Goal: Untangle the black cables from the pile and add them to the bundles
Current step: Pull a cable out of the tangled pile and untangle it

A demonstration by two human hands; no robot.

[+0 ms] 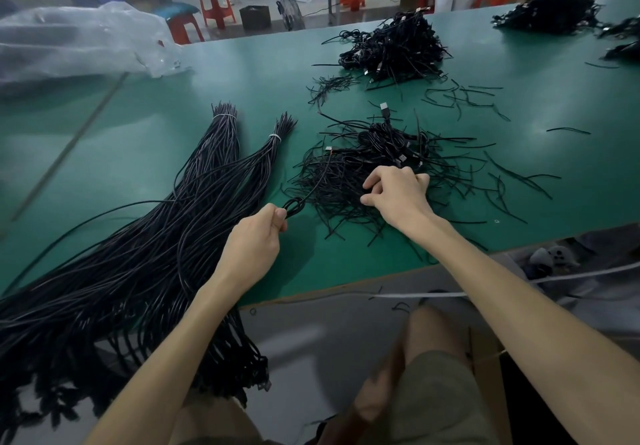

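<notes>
Gripping a looped black cable (294, 207), the left hand (258, 236) is a closed fist just off the near-left edge of the near pile (377, 153). The loop sticks out past the thumb. One strand of it runs up and right into the pile.

Right hand (398, 191): fingers curled down into the near side of the same pile, clutching a clump of its strands. Which strand it has cannot be told.

The pile is a tangle of thin black cables on the green table (156, 153), right of centre. A USB plug (384, 107) stands up at its far edge.

Two cable bundles lie left of the pile and apart from it, the larger bundle (221, 146) and the smaller bundle (268, 157). Each is cinched near its far end with a white tie. Their long tails fan toward the viewer and hang over the near table edge.

A second pile (394, 49) sits farther back. Short loose black pieces (460, 98) are scattered to the right. A clear plastic bag (69, 42) lies at far left.
</notes>
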